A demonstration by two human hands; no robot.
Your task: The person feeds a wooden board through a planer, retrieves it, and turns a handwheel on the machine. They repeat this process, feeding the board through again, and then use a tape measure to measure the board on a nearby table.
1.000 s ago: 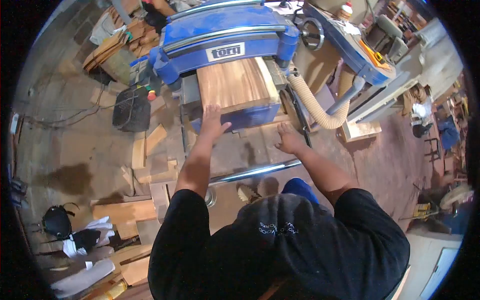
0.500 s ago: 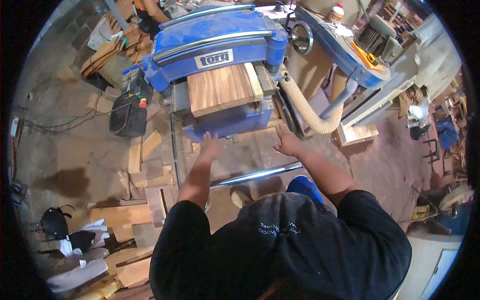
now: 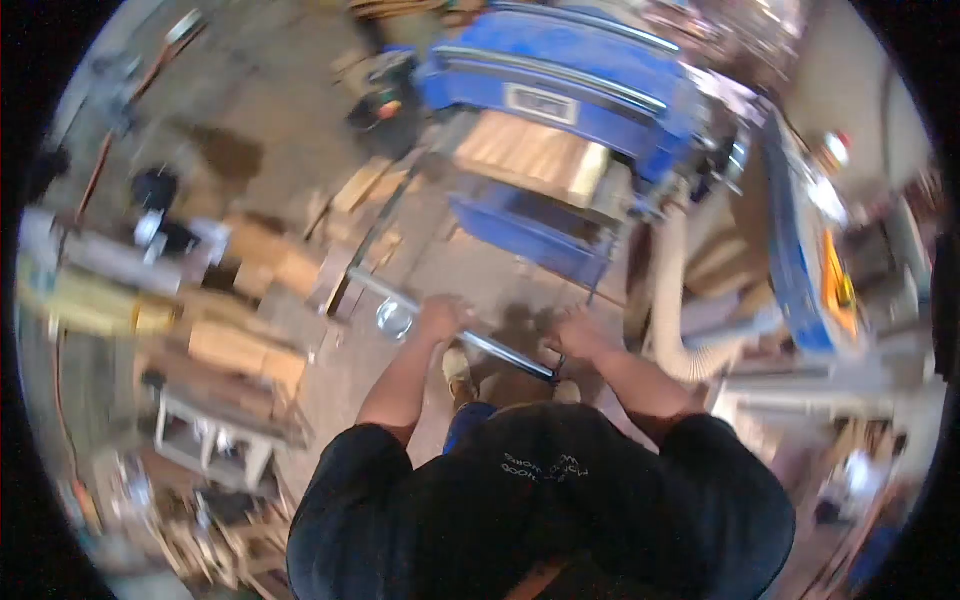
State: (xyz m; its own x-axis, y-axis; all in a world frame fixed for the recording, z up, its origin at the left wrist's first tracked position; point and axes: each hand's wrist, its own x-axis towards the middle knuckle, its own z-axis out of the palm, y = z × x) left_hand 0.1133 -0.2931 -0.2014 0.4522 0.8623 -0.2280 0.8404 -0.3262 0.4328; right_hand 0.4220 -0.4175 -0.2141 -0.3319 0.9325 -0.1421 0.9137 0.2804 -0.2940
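My left hand (image 3: 443,316) hangs low in front of me, seen over a shiny metal roller bar (image 3: 507,356); I cannot tell whether it touches the bar. My right hand (image 3: 580,332) is to the right, past the bar's end, with its fingers loosely stretched. Both hands look bare of any held thing, though motion blurs the fingers. Beyond them stands a blue thickness planer (image 3: 560,72). A thick striped wooden block (image 3: 527,150) juts from its opening towards me, apart from both hands.
A ribbed beige hose (image 3: 668,290) curves down beside the planer at right, near a long blue machine (image 3: 790,240). Wood offcuts (image 3: 275,255) lie at left, with a low white stand (image 3: 210,435) nearer. A dark crate (image 3: 385,125) stands left of the planer.
My view has swung left and down, so the planer sits farther right and higher. My hands have drawn back from near the planer's base towards the roller bar. The block still juts out.
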